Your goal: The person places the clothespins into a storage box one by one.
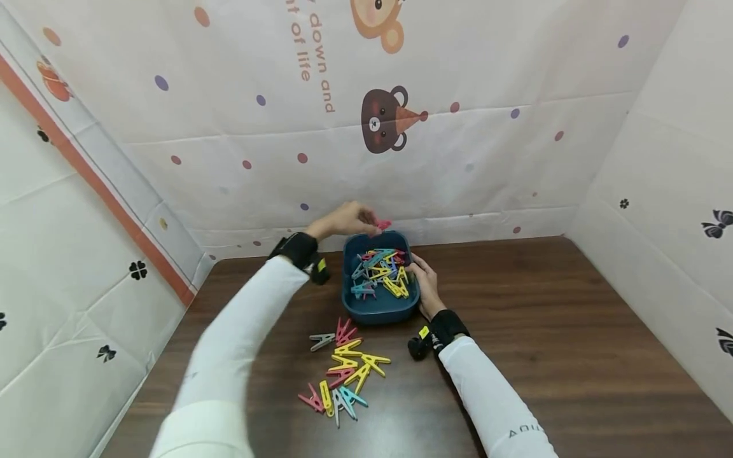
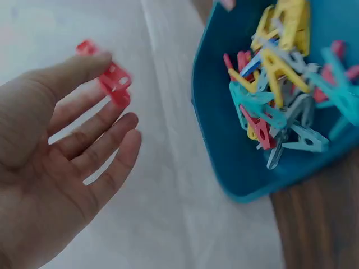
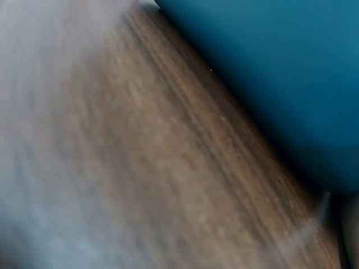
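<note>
Left wrist: left hand (image 2: 61,162), half open, pinches red clip (image 2: 119,96); right hand (image 1: 426,287) grips bin (image 2: 217,154) beside those fingers; I fear thumb-slip, clip landing outside.

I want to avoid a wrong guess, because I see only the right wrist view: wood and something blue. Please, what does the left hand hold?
Observer: The left hand pinches a red clothespin.
Operator: Thank you. And what is the blue thing?
Observer: A blue bin, with clothespins of several colours inside.
Operator: Do some lie outside it?
Observer: Yes, loose clothespins lie on the wooden table, below the bin in the head view.
</note>
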{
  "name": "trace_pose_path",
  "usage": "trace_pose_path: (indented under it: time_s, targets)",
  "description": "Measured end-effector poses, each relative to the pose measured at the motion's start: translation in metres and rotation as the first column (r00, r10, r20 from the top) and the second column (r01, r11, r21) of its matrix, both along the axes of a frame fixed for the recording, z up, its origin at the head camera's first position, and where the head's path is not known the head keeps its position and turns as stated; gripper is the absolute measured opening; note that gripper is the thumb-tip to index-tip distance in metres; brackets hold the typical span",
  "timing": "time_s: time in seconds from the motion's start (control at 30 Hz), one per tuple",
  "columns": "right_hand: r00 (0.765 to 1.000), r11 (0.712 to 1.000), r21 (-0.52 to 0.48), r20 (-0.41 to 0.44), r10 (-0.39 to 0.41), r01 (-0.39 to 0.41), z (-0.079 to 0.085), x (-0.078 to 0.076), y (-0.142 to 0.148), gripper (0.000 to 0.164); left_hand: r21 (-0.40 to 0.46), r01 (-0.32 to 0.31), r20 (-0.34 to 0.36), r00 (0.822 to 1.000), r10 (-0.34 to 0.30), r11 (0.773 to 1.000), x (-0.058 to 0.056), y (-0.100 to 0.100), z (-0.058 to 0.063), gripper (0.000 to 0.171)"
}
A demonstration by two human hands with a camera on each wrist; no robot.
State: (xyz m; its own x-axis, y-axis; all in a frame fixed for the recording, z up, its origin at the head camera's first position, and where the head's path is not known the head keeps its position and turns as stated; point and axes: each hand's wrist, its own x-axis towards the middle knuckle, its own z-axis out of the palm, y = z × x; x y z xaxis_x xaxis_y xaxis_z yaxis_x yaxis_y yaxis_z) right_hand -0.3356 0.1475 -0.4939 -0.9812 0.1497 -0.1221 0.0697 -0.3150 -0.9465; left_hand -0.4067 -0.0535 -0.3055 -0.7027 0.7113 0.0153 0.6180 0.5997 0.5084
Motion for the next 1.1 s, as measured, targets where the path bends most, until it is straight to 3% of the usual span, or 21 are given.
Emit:
trace_pose_path:
  time_s: [0.1,0.2,0.3,0.47,0.53,0.6,0.73,0.83,0.93,1.03,1.1]
  targets:
    - [1.000,1.000,0.008,0.016,-0.005,0.005,0.000,0.000,-0.002,0.053,0.005,-0.138,0.087,0.987,0.137,0.990,-0.020,0.013,-0.016,0.023]
    - [1.000,1.000,0.014,0.022,-0.006,0.006,0.001,-0.001,-0.002,0.053,-0.054,-0.229,0.171,0.957,0.235,0.972,-0.027,0.025,-0.033,0.024]
    - [1.000,1.000,0.022,0.020,-0.012,0.012,0.001,-0.002,-0.004,0.053,-0.177,-0.235,0.211,0.940,0.270,0.956,-0.028,0.036,-0.050,0.022]
    - [1.000,0.999,0.034,0.015,-0.013,0.012,0.001,-0.002,-0.003,0.052,-0.396,-0.187,0.133,0.957,0.258,0.899,-0.025,0.045,-0.071,0.019]
    - [1.000,0.999,0.035,0.017,-0.011,0.010,0.001,-0.001,-0.002,0.053,-0.424,-0.190,0.113,0.959,0.260,0.885,-0.025,0.043,-0.071,0.019]
    - [1.000,1.000,0.028,0.018,-0.010,0.009,0.000,-0.001,0.000,0.054,-0.421,-0.186,0.094,0.965,0.247,0.888,-0.025,0.039,-0.066,0.021]
    - [1.000,1.000,0.020,0.016,-0.008,0.008,-0.001,-0.001,0.004,0.053,-0.386,-0.142,-0.006,0.988,0.152,0.911,-0.022,0.019,-0.038,0.026]
    - [1.000,1.000,0.006,0.010,-0.003,0.003,-0.001,-0.001,0.006,0.052,-0.367,-0.101,-0.109,0.992,0.065,0.925,-0.009,-0.004,-0.011,0.027]
    - [1.000,1.000,-0.007,0.008,0.001,-0.001,-0.002,-0.001,0.004,0.053,-0.368,-0.067,-0.190,0.982,-0.005,0.928,0.020,-0.035,0.010,0.025]
    - [1.000,1.000,-0.009,0.011,0.004,-0.004,-0.001,-0.001,0.002,0.054,-0.436,-0.029,-0.188,0.980,-0.059,0.900,0.056,-0.067,0.014,0.019]
    - [1.000,1.000,-0.010,0.012,0.000,0.000,-0.001,-0.001,0.002,0.054,-0.506,0.015,-0.097,0.992,-0.075,0.863,0.076,-0.087,0.003,0.017]
